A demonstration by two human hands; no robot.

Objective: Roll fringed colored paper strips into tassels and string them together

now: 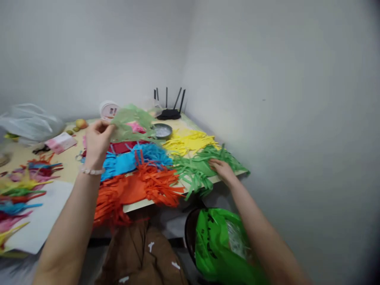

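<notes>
My left hand (99, 136), raised over the table and wearing a beaded bracelet, pinches a thin light-green sheet (129, 122) by its left edge. The sheet is see-through and blurred, with a few strips hanging at its right side. My right hand (221, 168) lies with its fingers stretched out on a pile of green fringed pieces (198, 164) near the table's right corner. Orange fringed pieces (133, 188) hang over the front edge. Behind them are blue fringed pieces (126, 160), dark red ones (121, 147) and yellow ones (190, 141).
A green plastic bag (219, 245) lines a dark bin under the right corner. At the back are a black router (169, 114), a grey bowl (162, 131) and a white tub (107, 110). Colourful fringes (23, 190) on white board and a plastic bag (32, 124) lie left.
</notes>
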